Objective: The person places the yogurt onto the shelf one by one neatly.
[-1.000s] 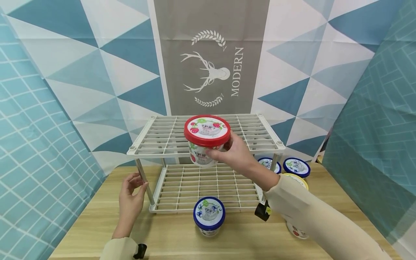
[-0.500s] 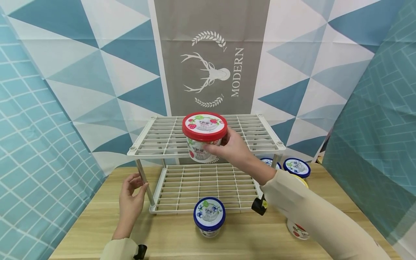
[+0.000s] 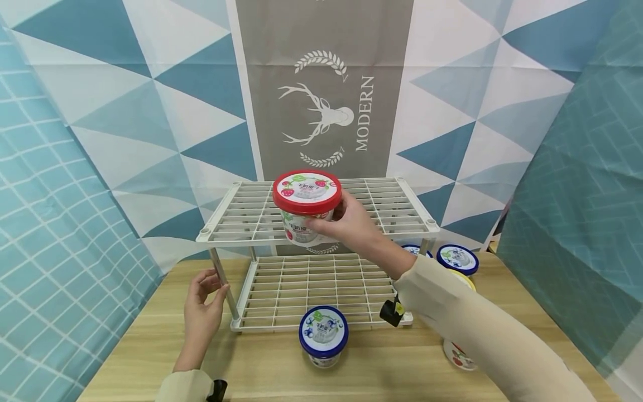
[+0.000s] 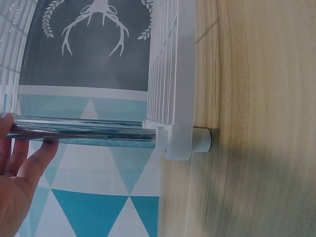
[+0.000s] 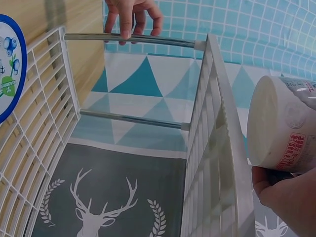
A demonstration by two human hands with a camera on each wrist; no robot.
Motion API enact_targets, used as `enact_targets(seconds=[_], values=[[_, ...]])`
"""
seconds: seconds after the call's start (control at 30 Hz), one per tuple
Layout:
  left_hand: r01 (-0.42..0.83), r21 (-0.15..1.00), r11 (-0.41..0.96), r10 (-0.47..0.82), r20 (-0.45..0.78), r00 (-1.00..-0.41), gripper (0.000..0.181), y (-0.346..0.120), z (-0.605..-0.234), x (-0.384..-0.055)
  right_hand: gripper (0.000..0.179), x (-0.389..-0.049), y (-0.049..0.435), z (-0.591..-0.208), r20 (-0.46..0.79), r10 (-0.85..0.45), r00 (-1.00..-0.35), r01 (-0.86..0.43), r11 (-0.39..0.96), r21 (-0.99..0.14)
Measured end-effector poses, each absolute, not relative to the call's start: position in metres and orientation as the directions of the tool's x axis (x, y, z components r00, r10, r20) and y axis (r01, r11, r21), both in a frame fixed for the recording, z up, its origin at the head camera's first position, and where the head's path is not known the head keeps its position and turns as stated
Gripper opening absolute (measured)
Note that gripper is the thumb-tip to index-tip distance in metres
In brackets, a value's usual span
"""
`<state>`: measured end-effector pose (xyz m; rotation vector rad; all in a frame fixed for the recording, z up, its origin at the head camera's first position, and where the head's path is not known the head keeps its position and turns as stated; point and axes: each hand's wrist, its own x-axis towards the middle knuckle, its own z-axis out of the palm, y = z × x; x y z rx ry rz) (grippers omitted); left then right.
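Strawberry tub [image 3: 307, 205], held in right grip [image 3: 351, 222], has moved leftward; left grip [image 3: 204, 304] pinches post [image 4: 89, 132], blueberry tub [image 3: 324, 335] fronting rack [image 3: 256, 242].

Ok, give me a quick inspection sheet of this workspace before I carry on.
Surface: wood-grain table, bearing a white two-tier rack.
Job's things: red-lidded tub, held clear of the rack's upper shelf; rack's metal post.
Clutter: blue-lidded tub in front of rack; more tubs at right, partly behind the sleeve.
Grips: left grip holds the post; right grip holds the red-lidded tub.
Cables: nothing seen.
Surroundings: patterned hangings behind and on both sides.
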<state>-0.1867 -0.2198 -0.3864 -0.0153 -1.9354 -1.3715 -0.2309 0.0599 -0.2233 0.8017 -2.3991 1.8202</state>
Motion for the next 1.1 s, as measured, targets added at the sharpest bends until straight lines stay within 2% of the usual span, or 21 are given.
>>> enact_targets(seconds=[0.23,0.5,1.1], values=[[0.388,0.807,0.444,-0.406,0.568,-0.716,0.037,-0.221,-0.388,-0.185,0.065,-0.233,0.051,-0.22,0.303,-0.397,-0.866,-0.401,0.191,-0.896],[0.432,0.783,0.447,-0.389,0.606,-0.694,0.038,-0.221,-0.39,-0.189,0.062,-0.237,0.048,-0.22,0.293,-0.403,-0.867,-0.398,0.206,-0.894],[0.416,0.793,0.445,-0.381,0.588,-0.714,0.038,-0.222,-0.39,-0.189,0.061,-0.245,0.039,-0.218,0.3,-0.412,-0.86,-0.411,0.21,-0.887]])
